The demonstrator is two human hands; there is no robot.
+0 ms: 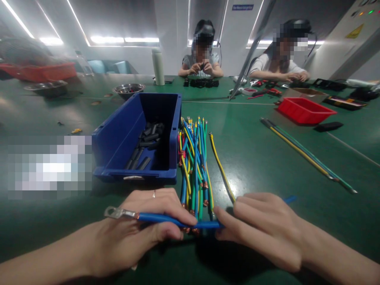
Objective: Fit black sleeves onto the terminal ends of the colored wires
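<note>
A blue cable (162, 218) with a metal ring lug at its left end lies across both my hands, level above the table. My left hand (142, 225) pinches it between thumb and fingers, the lug sticking out past the wrist side. Around its right part my right hand (264, 225) is closed, and a blue end shows beyond the knuckles. Just behind the hands lies a bundle of cut cables (194, 166) in blue, yellow and green, with bare copper ends toward me. A single yellow cable (219, 162) lies beside the bundle, its near end hidden by my right hand.
Left of the bundle stands a blue bin (133, 173) with black tube pieces (151, 136) inside. Several longer cables (308, 152) lie at the right, near a red tray (305, 111). Metal bowls (129, 90) and a pale bottle (158, 67) stand farther back. Two people sit across the table.
</note>
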